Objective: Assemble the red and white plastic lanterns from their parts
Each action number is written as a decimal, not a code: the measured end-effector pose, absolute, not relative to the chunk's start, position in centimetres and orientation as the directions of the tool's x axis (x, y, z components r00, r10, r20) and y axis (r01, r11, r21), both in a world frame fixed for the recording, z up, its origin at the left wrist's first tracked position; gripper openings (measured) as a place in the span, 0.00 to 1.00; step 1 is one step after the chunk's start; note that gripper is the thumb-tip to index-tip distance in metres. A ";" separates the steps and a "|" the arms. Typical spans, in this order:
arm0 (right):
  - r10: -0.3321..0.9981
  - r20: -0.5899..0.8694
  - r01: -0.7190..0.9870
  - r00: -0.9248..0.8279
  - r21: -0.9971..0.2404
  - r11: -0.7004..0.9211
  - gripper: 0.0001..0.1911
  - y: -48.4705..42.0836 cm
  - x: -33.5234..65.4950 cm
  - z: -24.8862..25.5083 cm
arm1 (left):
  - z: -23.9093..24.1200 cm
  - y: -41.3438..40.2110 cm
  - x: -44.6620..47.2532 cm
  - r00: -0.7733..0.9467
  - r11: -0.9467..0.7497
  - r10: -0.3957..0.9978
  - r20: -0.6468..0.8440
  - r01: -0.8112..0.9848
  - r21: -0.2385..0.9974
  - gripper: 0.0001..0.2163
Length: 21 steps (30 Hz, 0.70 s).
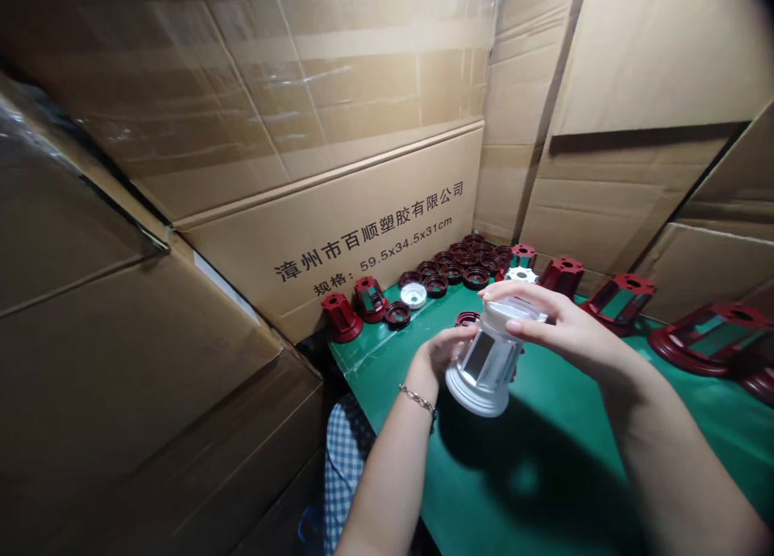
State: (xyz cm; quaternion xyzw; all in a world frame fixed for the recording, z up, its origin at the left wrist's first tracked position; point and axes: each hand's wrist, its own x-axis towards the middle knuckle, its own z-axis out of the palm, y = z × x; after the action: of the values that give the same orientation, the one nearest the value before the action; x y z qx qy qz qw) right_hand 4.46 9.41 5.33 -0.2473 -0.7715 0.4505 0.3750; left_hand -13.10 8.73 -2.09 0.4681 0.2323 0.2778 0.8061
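Note:
A white lantern-shaped plastic housing (484, 371) with dark window panels and a wide stepped base is held tilted above the green tabletop. My left hand (447, 348) is closed around its side, the fingertips partly hidden behind it. My right hand (559, 322) grips the top end, where a white round cap (505, 313) sits between thumb and fingers. Whether the cap is fully seated I cannot tell. Just behind my left hand a dark red ring (468, 318) lies on the table.
Several dark red round caps (476, 277) and one white cap (414, 296) are grouped at the back. Red housings stand at the left (342, 317) and in a row along the right (622, 302). Cardboard boxes (387, 217) wall in the green table (544, 475).

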 end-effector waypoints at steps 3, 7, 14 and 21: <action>0.723 0.395 0.092 -0.566 -0.842 0.532 0.15 8.9 3.8 5.5 | -2.2 9.0 -13.1 0.737 0.434 0.662 -0.140 -0.224 0.873 0.35; 0.705 0.490 0.222 -0.512 -0.718 0.660 0.12 8.1 2.8 5.9 | -2.9 9.3 -13.4 0.727 0.460 0.659 -0.194 -0.185 0.869 0.36; 0.641 0.451 0.121 -0.621 -0.753 0.646 0.13 7.6 3.4 6.7 | -4.9 10.1 -13.9 0.769 0.438 0.622 -0.145 -0.189 0.879 0.36; 0.888 0.239 -0.127 -0.393 -0.971 0.205 0.26 9.2 3.1 5.6 | -4.0 9.4 -13.9 0.698 0.371 0.716 0.007 -0.389 0.843 0.34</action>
State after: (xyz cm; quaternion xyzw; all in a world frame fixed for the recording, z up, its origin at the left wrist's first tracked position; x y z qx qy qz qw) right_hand 3.12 9.18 5.60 -0.3041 -0.6256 0.5524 0.4594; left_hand -13.93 9.40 -4.00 0.4444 0.1840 0.3422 0.8072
